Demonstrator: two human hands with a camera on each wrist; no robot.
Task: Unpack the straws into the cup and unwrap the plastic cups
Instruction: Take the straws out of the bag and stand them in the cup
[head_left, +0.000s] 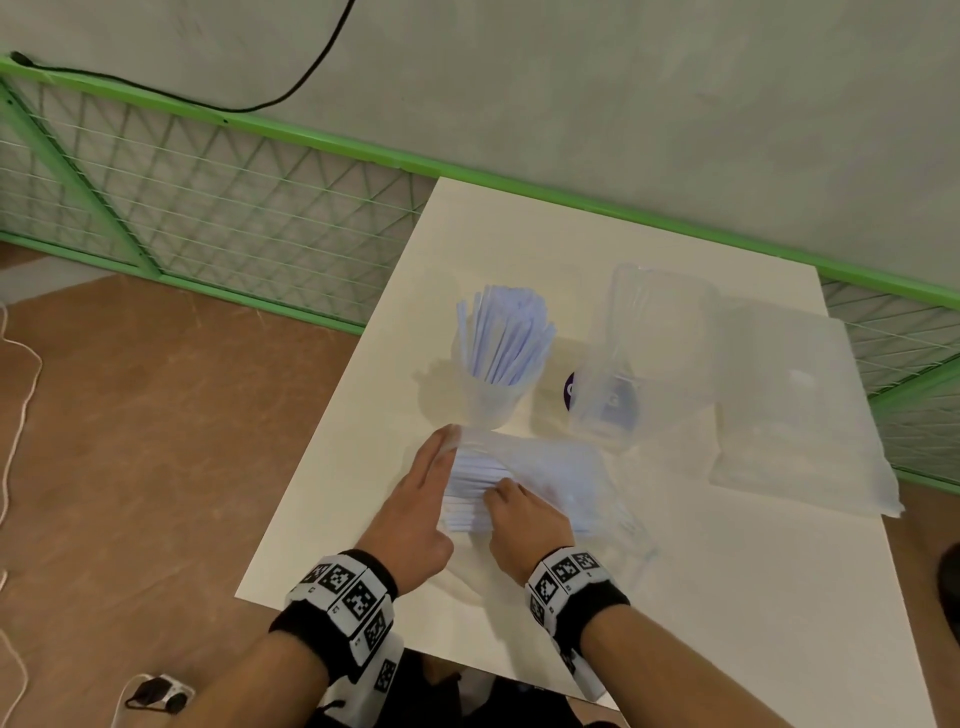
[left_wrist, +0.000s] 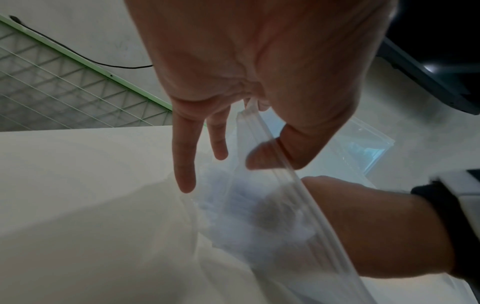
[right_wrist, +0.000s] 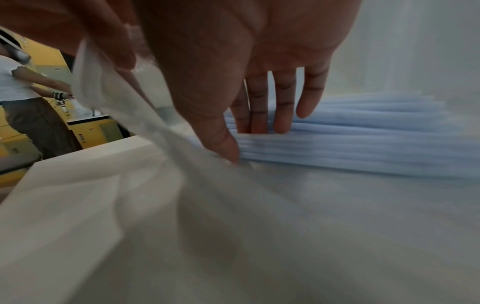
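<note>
A pale grey plastered wall (head_left: 571, 88) fills the far side, with a thin black cable (head_left: 291, 93) drooping across it. Along its foot runs a bright green metal frame with white wire mesh panels (head_left: 197, 202). The floor is brown and mottled (head_left: 145, 426), with a white cord (head_left: 21, 415) trailing at its left edge. A white rectangular tabletop (head_left: 727, 597) stands close to the frame. In the right wrist view, yellow cabinets (right_wrist: 91, 129) stand in the distance, and a person in a white top (right_wrist: 15, 86) is beside them.
</note>
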